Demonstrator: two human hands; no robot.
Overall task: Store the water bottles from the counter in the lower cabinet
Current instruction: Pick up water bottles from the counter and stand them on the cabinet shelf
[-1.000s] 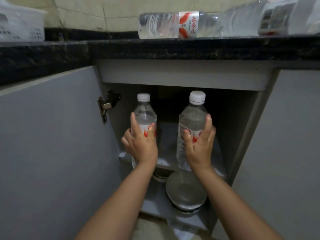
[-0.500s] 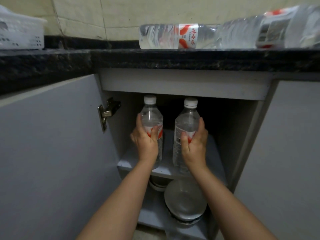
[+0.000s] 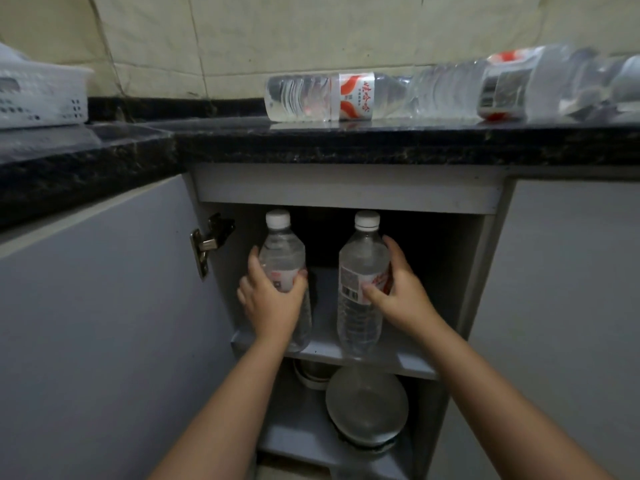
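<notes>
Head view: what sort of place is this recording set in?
Most likely a home kitchen: a dark stone counter against a tiled wall, an open lower cabinet beneath it, and cookware with a glass lid on the bottom shelf.

Clear bottles (image 3: 362, 289) with white caps; speckled black counter (image 3: 346, 143).

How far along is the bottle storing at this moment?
Done: nothing released yet. In hand: the left hand and right hand each grip an upright bottle standing on the cabinet shelf. Left: at least two bottles lie on the counter.
</notes>
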